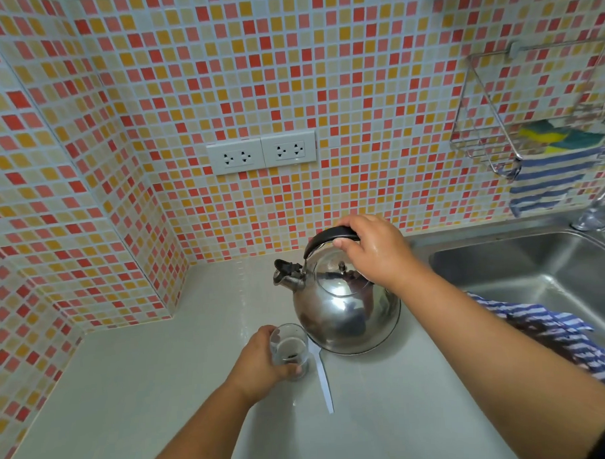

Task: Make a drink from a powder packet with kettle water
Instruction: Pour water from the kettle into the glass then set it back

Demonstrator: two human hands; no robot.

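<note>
My left hand (261,359) wraps its fingers around a clear glass (291,350) on the counter (128,390); dark powder sits at its bottom. My right hand (374,251) closes over the black handle (329,237) of the steel kettle (345,310), which stands just beyond the glass, lid on, spout pointing left. A white spoon (324,379) lies just right of my left fingers. Beyond my right forearm a striped cloth (555,330) drapes over the sink (536,272) edge.
</note>
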